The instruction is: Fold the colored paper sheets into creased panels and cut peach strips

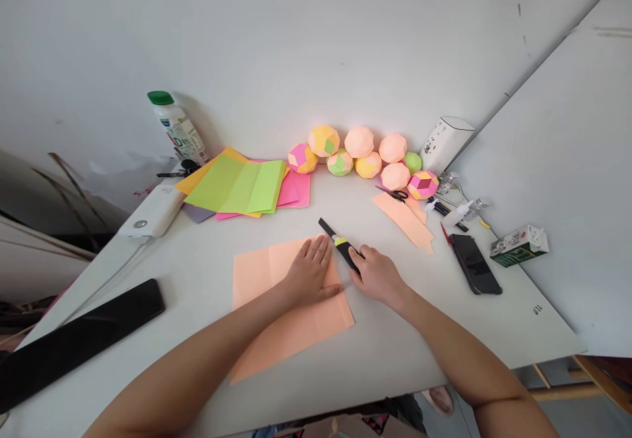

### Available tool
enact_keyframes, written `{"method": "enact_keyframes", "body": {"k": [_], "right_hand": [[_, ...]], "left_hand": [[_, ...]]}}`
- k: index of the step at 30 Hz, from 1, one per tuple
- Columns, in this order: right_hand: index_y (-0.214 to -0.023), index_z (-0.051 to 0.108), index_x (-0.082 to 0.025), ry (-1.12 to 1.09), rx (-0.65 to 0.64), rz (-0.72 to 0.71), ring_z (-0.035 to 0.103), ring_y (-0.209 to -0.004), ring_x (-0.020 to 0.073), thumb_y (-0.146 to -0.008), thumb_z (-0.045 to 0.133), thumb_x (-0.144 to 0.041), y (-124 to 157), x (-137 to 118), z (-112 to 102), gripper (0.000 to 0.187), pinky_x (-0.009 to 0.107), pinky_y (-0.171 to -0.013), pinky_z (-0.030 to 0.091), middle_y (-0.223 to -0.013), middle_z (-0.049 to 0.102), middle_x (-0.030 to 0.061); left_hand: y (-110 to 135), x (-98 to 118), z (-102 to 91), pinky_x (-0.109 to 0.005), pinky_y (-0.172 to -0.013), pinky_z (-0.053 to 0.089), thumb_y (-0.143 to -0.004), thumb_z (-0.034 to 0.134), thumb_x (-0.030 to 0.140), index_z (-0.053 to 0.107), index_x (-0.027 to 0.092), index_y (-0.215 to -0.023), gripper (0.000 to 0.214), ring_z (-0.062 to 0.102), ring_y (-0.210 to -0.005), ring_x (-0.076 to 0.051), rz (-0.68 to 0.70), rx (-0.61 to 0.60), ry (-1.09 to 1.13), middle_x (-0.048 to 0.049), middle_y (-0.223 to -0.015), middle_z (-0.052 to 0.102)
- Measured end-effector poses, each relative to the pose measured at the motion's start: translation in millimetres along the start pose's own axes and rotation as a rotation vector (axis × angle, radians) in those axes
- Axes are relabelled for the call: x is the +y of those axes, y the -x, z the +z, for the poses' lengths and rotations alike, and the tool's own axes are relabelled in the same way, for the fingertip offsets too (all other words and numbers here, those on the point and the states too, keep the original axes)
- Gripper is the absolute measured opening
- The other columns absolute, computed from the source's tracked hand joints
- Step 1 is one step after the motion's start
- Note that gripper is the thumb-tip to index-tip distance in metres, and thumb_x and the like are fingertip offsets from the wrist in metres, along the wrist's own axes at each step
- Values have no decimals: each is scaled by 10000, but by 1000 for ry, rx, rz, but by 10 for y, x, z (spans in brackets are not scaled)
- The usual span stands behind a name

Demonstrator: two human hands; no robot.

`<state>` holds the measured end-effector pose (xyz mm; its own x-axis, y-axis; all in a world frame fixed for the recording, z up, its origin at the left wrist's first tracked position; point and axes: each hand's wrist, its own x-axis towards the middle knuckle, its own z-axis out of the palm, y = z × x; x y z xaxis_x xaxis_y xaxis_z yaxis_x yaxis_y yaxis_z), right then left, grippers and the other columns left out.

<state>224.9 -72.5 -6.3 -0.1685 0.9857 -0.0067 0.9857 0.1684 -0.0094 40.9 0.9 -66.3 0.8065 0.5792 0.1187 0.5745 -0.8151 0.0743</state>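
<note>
A creased sheet of peach paper (276, 349) lies on the white table in front of me. My left hand (309, 272) rests flat on it with the fingers stretched out towards the far edge. Just beyond the sheet's right edge, my right hand (378, 273) is wrapped round the black and yellow handle of a utility knife (344, 247). The knife's dark blade points away and to the left, past my left fingertips. Whether the blade touches the paper or table I cannot tell.
Coloured paper sheets (232, 184) lie at the back left by a bottle (180, 128). Several faceted paper balls (359, 143) line the wall. Right of me are peach strips (405, 220), scissors (396, 194), a phone (474, 263) and a drink carton (520, 246). A long black object (83, 339) lies left.
</note>
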Motion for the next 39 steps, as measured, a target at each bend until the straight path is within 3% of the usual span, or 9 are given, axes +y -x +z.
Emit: {"method": "enact_keyframes", "body": {"k": [7, 12, 15, 19, 22, 28, 32, 34, 39], "right_hand": [[-1297, 513, -120, 4, 115, 79, 504, -964, 271, -893, 436, -230, -31, 225, 114, 426, 353, -700, 468, -1037, 578, 162], [-1193, 583, -138, -81, 259, -48, 465, -1085, 267, -889, 457, -228, 18, 144, 118, 341, 417, -894, 424, -1136, 549, 149], [-1278, 500, -155, -260, 324, -233, 529, -985, 231, -913, 440, -294, 78, 10, 156, 395, 394, -832, 467, -1096, 578, 128], [-1396, 314, -162, -452, 307, -382, 579, -869, 197, -931, 424, -308, 137, -134, 248, 500, 352, -742, 501, -945, 635, 80], [-1329, 391, -182, -577, 332, -387, 573, -714, 146, -941, 361, -212, 150, -179, 270, 390, 287, -655, 498, -792, 630, 20], [-931, 622, -222, -540, 603, -66, 582, -679, 124, -928, 393, -278, 128, 105, 99, 236, 244, -663, 495, -736, 641, 9], [-983, 619, -156, -438, 755, 264, 577, -793, 184, -926, 323, -282, 95, 644, -9, 327, 334, -767, 477, -880, 648, 111], [-1010, 624, -128, -388, 770, 407, 569, -822, 209, -902, 333, -279, 79, 923, 5, 345, 351, -752, 469, -938, 647, 142], [-900, 683, -160, -317, 631, 600, 542, -683, 216, -757, 452, -199, 64, 1328, 163, 274, 336, -655, 439, -668, 626, 66]], "left_hand": [[2, -10, -64, -474, -1122, 204, -863, 340, 624, 420, 35, -1350, 769, 253, -1388, -323, 17, 78, 53, -215, -1468, 331], [-18, -13, -122, -427, -1037, 388, -905, 412, 355, 623, 162, -1098, 345, 466, -1263, -250, 69, 206, 129, -133, -1305, 560], [-15, -16, -122, -369, -943, 476, -906, 384, 216, 661, 218, -975, 285, 575, -1130, -190, 126, 274, 180, -67, -1122, 674], [14, -21, -115, -367, -820, 528, -946, 337, 261, 663, 204, -956, 331, 647, -944, -184, 153, 345, 217, -80, -1022, 706], [37, -22, -125, -365, -772, 534, -956, 333, 342, 660, 204, -946, 355, 652, -894, -189, 170, 356, 223, -87, -1002, 708], [55, 28, -200, -386, -815, 519, -930, 350, 374, 573, 154, -1144, 380, 615, -997, -232, 52, 294, 170, -141, -1133, 639], [62, 111, -289, -390, -735, 523, -889, 372, 263, 591, 146, -1043, 292, 614, -943, -261, -51, 139, 105, -144, -998, 641], [102, 150, -346, -382, -719, 520, -873, 389, 246, 602, 139, -983, 263, 619, -934, -267, -66, 36, 75, -144, -959, 641], [323, 191, -553, -510, -1012, 375, -781, 547, 379, 499, 96, -1269, 566, 370, -1313, -374, -39, -191, 32, -210, -1400, 434]]}}
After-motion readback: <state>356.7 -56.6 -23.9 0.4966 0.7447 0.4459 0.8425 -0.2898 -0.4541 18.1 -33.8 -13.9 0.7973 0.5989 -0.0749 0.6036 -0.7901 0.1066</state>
